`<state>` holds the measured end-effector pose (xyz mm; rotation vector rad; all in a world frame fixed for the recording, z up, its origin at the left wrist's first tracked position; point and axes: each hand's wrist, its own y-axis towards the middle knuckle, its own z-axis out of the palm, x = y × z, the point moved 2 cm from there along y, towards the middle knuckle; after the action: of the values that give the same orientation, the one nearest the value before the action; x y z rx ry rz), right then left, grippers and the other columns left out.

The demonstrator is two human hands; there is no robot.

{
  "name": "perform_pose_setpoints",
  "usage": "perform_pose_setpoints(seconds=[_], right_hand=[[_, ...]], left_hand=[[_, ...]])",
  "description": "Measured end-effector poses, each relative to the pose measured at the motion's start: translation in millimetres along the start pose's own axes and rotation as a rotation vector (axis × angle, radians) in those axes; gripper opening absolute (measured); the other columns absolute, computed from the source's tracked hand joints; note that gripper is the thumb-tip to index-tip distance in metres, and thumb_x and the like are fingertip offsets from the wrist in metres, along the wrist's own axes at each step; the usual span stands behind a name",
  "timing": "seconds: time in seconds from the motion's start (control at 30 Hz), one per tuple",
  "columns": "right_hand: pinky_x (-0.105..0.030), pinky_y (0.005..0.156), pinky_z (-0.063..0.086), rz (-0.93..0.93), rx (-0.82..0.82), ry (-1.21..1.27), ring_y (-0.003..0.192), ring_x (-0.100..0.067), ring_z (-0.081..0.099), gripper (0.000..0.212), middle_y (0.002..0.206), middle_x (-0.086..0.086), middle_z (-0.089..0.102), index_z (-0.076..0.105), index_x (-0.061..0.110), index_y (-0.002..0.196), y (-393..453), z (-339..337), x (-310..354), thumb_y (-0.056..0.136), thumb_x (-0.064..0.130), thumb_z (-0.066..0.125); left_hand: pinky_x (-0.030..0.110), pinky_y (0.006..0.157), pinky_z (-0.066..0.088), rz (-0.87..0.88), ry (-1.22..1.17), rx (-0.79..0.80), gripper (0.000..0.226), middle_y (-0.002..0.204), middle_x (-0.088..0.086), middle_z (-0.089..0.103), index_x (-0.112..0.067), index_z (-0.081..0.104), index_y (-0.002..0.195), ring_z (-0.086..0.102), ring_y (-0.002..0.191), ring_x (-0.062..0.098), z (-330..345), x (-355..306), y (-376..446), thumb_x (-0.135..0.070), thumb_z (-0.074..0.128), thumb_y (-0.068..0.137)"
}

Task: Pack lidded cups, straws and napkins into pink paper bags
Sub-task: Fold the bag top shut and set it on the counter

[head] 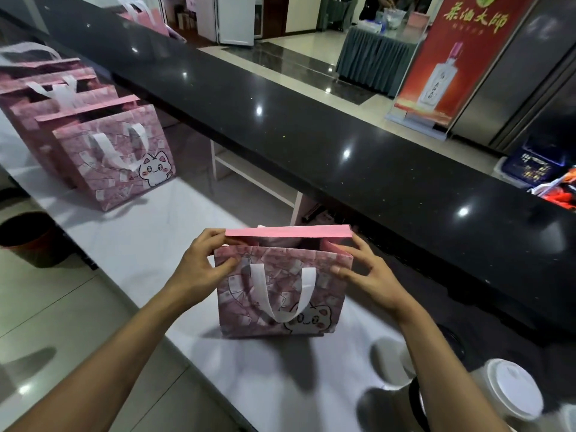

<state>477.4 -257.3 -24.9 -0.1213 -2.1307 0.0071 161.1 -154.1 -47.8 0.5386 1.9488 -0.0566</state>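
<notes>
Left hand [204,265] pinching near panel of pink paper bag [282,294] at its left top corner, thumb on printed face, fingers hooked over rim toward the folded pink flap. Right hand [361,269] mirroring at right top corner, fingers curled over the rim, thumb on the face. Both holding the bag mouth, spreading it open; contents not readable from here. Bag standing upright mid white counter [149,244], long axis running left-right, white handle [280,294] hanging down the near face. Lidded cup [511,391] sitting at near right corner of counter, below and right of bag, partly hidden by right forearm. Right hand nearer, so likely the one for the cup pick. Row of finished bags [93,132] lined up at far left end. Straws, napkins not visible.
</notes>
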Motion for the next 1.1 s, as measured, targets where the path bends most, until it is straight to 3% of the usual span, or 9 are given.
perform_pose_setpoints(seconds=[0.1, 0.2, 0.3, 0.4, 0.57, 0.7, 0.8, 0.93, 1.1], right_hand=[[-0.023, 0.105, 0.041, -0.019, -0.057, 0.029, 0.133, 0.000, 0.043, 0.029, 0.144, 0.020, 0.042, 0.070, 0.058, 0.108, 10, 3, -5, 0.079, 0.051, 0.072], [-0.026, 0.103, 0.045, -0.031, -0.132, 0.048, 0.120, 0.004, 0.051, 0.022, 0.128, 0.015, 0.052, 0.076, 0.048, 0.102, 18, 7, -12, 0.080, 0.050, 0.072], [-0.029, 0.091, 0.054, -0.002, -0.282, 0.137, 0.110, -0.005, 0.060, 0.014, 0.115, 0.012, 0.060, 0.081, 0.031, 0.097, 24, 18, -20, 0.084, 0.034, 0.078], [-0.024, 0.081, 0.056, -0.034, -0.461, 0.216, 0.098, -0.016, 0.067, 0.012, 0.102, 0.008, 0.066, 0.080, 0.025, 0.088, 25, 30, -29, 0.081, 0.016, 0.082], [-0.023, 0.089, 0.055, -0.049, -0.590, 0.365, 0.115, -0.010, 0.063, 0.019, 0.122, 0.007, 0.067, 0.080, 0.027, 0.092, 21, 35, -28, 0.079, 0.013, 0.083], [-0.029, 0.091, 0.055, -0.011, -0.571, 0.520, 0.126, -0.006, 0.057, 0.016, 0.134, 0.013, 0.063, 0.082, 0.025, 0.090, 23, 40, -31, 0.074, 0.025, 0.085], [-0.033, 0.093, 0.055, 0.052, -0.487, 0.605, 0.130, -0.009, 0.056, 0.019, 0.139, 0.009, 0.061, 0.082, 0.019, 0.090, 33, 39, -39, 0.074, 0.029, 0.085], [-0.055, 0.096, 0.054, 0.057, -0.392, 0.639, 0.116, -0.036, 0.065, 0.041, 0.122, -0.015, 0.070, 0.077, 0.011, 0.107, 40, 35, -36, 0.076, 0.036, 0.086], [-0.047, 0.084, 0.059, 0.053, -0.472, 0.563, 0.086, -0.022, 0.069, 0.015, 0.093, -0.011, 0.074, 0.070, 0.009, 0.095, 39, 34, -37, 0.083, 0.009, 0.079]], left_hand=[[0.038, 0.098, 0.051, -0.042, -0.009, -0.008, 0.035, 0.115, -0.007, 0.059, -0.028, 0.070, 0.114, 0.062, 0.107, 0.011, 0, 7, 4, -0.009, 0.072, 0.086], [0.032, 0.095, 0.052, -0.048, -0.049, -0.027, 0.031, 0.112, -0.006, 0.061, -0.022, 0.072, 0.111, 0.062, 0.106, 0.011, -3, 9, 7, -0.017, 0.071, 0.080], [0.031, 0.094, 0.052, -0.005, -0.071, -0.040, 0.038, 0.108, -0.004, 0.065, -0.025, 0.071, 0.108, 0.065, 0.102, 0.012, -4, 10, 10, -0.003, 0.078, 0.078], [0.036, 0.095, 0.052, 0.013, -0.087, -0.075, 0.034, 0.111, -0.005, 0.069, -0.018, 0.069, 0.100, 0.067, 0.102, 0.013, -2, 8, 12, 0.002, 0.082, 0.076], [0.030, 0.089, 0.052, -0.028, -0.095, -0.117, 0.045, 0.102, -0.005, 0.073, -0.022, 0.053, 0.098, 0.068, 0.100, 0.014, -3, 6, 21, -0.008, 0.087, 0.072], [0.027, 0.090, 0.051, 0.059, 0.052, 0.005, 0.069, 0.104, -0.009, 0.068, -0.039, 0.054, 0.133, 0.064, 0.103, 0.011, -6, -1, 28, -0.007, 0.082, 0.078], [0.030, 0.085, 0.052, 0.138, 0.091, 0.028, 0.047, 0.107, -0.008, 0.065, -0.037, 0.068, 0.116, 0.061, 0.101, 0.013, -1, -2, 32, -0.008, 0.081, 0.080], [0.027, 0.081, 0.051, 0.103, 0.043, 0.018, 0.036, 0.100, -0.010, 0.067, -0.032, 0.070, 0.100, 0.063, 0.095, 0.015, 2, -2, 36, -0.003, 0.080, 0.080], [0.034, 0.074, 0.050, 0.053, 0.018, 0.037, 0.031, 0.088, -0.007, 0.070, -0.025, 0.068, 0.091, 0.060, 0.075, 0.016, 3, -2, 40, 0.001, 0.078, 0.079]])
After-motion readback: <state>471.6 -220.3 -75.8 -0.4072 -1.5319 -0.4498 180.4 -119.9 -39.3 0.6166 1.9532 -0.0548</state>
